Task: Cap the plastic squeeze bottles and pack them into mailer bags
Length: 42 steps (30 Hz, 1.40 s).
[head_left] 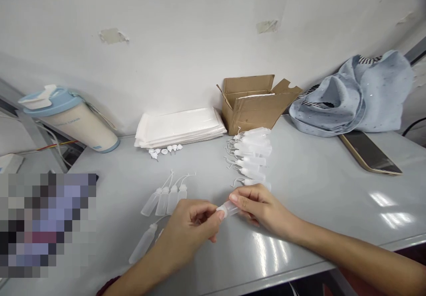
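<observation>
Between my two hands lies a small translucent squeeze bottle (pixel 232 208), held sideways above the grey table. My left hand (pixel 196 222) pinches its white cap end with thumb and fingers. My right hand (pixel 258 205) grips the bottle's body. To the left, several similar bottles (pixel 162 202) with thin white strings or tubes at their tops lie together. Another bottle (pixel 143 244) lies nearer to me, beside my left forearm. Just beyond my right hand, a row of several more bottles (pixel 251 158) lies with their thin white ends pointing left.
Small white caps (pixel 164 151) lie before a stack of white sheets or packets (pixel 179 127). An open cardboard box (pixel 253 109) stands by the wall. A tumbler (pixel 71 116) leans at left; a blue fabric bag (pixel 353 96) and a phone (pixel 371 153) are at right on the table (pixel 319 194).
</observation>
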Motion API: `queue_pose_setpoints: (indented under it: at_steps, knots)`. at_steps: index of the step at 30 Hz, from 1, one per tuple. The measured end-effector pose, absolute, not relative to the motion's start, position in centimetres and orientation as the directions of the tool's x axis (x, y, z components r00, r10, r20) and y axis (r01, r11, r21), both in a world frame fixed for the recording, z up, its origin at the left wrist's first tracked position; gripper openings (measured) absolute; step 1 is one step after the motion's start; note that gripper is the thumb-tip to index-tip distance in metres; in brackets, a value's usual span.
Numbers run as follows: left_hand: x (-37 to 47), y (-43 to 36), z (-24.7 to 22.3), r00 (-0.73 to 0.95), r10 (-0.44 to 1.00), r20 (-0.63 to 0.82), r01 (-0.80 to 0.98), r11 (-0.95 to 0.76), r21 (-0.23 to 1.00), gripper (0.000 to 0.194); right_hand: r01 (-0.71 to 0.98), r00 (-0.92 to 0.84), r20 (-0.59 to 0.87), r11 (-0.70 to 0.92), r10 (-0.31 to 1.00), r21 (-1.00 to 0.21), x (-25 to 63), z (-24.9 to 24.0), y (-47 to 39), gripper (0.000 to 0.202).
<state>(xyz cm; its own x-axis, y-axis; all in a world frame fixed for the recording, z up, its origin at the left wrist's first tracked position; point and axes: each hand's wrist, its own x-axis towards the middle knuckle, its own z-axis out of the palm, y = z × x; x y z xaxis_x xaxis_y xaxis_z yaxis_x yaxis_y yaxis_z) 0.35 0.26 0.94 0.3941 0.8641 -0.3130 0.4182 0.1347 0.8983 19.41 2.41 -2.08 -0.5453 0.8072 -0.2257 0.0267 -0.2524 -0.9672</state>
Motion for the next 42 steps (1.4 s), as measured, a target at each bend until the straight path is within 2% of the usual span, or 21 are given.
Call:
queue_pose_setpoints:
  at_steps: [3, 5, 6, 8, 10, 11, 13, 16, 18, 23, 27, 34, 42]
  knots:
    - [0.5, 0.1, 0.9, 0.371, 0.892, -0.258, 0.497, 0.043, 0.867, 0.033, 0.012, -0.591, -0.270, -0.327, 0.760, -0.945, 19.4, -2.2, 2.6, 0.045]
    - [0.4, 0.1, 0.9, 0.373, 0.896, -0.241, 0.529, 0.008, 0.848, 0.029, 0.046, -0.595, -0.238, -0.263, 0.768, -0.964, 19.5, -1.9, 2.6, 0.042]
    - [0.3, 0.2, 1.0, 0.368, 0.900, -0.234, 0.542, -0.003, 0.841, 0.027, 0.082, -0.577, -0.195, -0.181, 0.794, -0.980, 19.6, -1.7, 2.6, 0.039]
    - [-0.2, 0.5, 1.3, 0.333, 0.922, -0.199, 0.564, -0.026, 0.826, 0.025, 0.195, -0.501, -0.029, 0.081, 0.865, -0.977, 19.9, -1.2, 2.6, 0.029]
    - [-0.9, 1.1, 1.6, 0.247, 0.962, -0.114, 0.599, -0.059, 0.799, 0.029, 0.345, -0.394, 0.203, 0.348, 0.897, -0.872, 20.3, -0.9, 2.9, 0.021]
    - [-1.4, 1.5, 1.7, 0.181, 0.982, -0.056, 0.628, -0.072, 0.775, 0.029, 0.425, -0.340, 0.302, 0.432, 0.890, -0.795, 20.6, -0.9, 3.1, 0.019]
    - [-2.7, 2.4, 1.8, 0.035, 0.996, 0.084, 0.707, -0.084, 0.702, 0.028, 0.573, -0.251, 0.434, 0.494, 0.865, -0.654, 21.1, -1.3, 3.9, 0.017]
    - [-5.1, 3.9, 1.5, -0.104, 0.955, 0.277, 0.832, -0.069, 0.550, 0.022, 0.715, -0.221, 0.529, 0.505, 0.819, -0.484, 21.7, -2.3, 5.3, 0.015]
    - [-7.0, 5.0, 1.2, -0.090, 0.926, 0.366, 0.919, -0.064, 0.389, 0.022, 0.777, -0.236, 0.539, 0.490, 0.809, -0.395, 22.0, -2.9, 6.0, 0.013]
    - [-11.0, 7.1, 0.5, 0.017, 0.943, 0.332, 0.978, -0.084, 0.190, 0.023, 0.870, -0.264, 0.485, 0.423, 0.833, -0.253, 22.2, -3.1, 6.6, 0.008]
    - [-12.7, 8.3, -0.9, 0.105, 0.958, 0.267, 0.984, -0.138, 0.109, 0.031, 0.906, -0.261, 0.455, 0.379, 0.851, -0.189, 22.0, -2.8, 6.3, 0.002]
    - [-13.8, 9.8, -3.6, 0.206, 0.946, 0.250, 0.974, -0.223, 0.040, 0.037, 0.913, -0.286, 0.458, 0.384, 0.842, -0.136, 21.8, -2.7, 6.0, 0.007]
    - [-13.0, 9.8, -3.3, 0.213, 0.942, 0.261, 0.976, -0.216, -0.018, 0.035, 0.911, -0.316, 0.504, 0.406, 0.804, -0.077, 22.0, -3.1, 6.3, 0.009]
